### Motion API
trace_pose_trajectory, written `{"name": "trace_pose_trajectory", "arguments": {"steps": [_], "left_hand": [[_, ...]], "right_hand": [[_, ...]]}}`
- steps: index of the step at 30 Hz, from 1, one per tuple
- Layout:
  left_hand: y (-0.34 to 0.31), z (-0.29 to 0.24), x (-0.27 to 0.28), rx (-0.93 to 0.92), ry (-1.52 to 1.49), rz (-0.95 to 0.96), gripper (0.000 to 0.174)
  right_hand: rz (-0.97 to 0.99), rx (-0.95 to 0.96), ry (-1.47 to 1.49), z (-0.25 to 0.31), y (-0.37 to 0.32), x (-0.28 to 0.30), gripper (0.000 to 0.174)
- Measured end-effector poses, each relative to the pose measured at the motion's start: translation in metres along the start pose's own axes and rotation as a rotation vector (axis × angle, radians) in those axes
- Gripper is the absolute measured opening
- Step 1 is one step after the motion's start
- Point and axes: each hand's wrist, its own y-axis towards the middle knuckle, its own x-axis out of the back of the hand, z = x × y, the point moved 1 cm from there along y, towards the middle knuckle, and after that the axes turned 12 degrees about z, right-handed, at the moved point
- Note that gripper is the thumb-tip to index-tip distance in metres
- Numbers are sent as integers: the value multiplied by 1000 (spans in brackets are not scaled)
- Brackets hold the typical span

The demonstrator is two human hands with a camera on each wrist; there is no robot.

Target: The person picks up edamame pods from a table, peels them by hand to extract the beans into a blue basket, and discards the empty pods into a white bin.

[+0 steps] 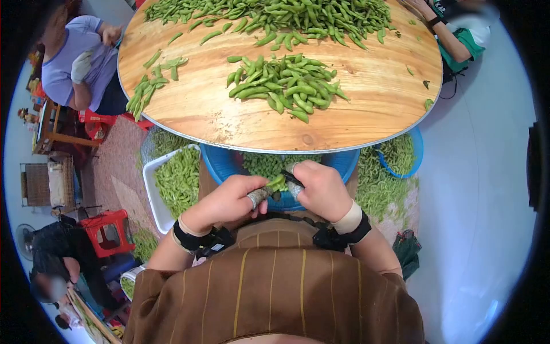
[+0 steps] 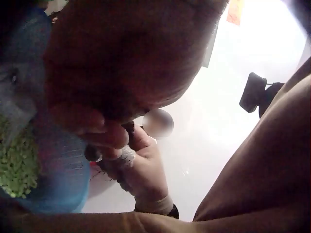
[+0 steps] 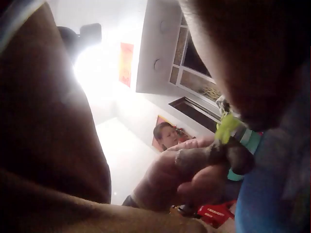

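Between the two hands, over a blue basin [image 1: 215, 166] of shelled green beans [image 1: 266, 163], a green pod [image 1: 277, 182] is pinched by the left hand [image 1: 232, 198]; its thumb and a wrapped finger meet at the pod. The right hand [image 1: 322, 189] curls round a small black tool [image 1: 292, 178] whose end is beside the pod. In the right wrist view the pod [image 3: 226, 128] shows bright green at the left hand's [image 3: 194, 170] fingertips. The left wrist view shows the right hand [image 2: 146, 170] close to the left fingers. Dark wrappings cover some fingertips.
A round wooden table [image 1: 189, 109] stands in front, with a small heap of pods [image 1: 286, 83] and a larger one [image 1: 298, 17] behind. A white tray of pods [image 1: 175, 180] is at the left, a blue-rimmed basket [image 1: 420, 152] at the right. People sit on both sides.
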Motion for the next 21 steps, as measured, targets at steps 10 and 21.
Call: {"name": "trace_pose_trajectory", "arguments": {"steps": [10,21], "left_hand": [[-35,31,27,81,15,-245,21],[-60,13,21,-6,879,-825,30]], "right_hand": [[-280,-131,74,19,15,37,17],[-268,-325,-222,7,44,49,14]]}}
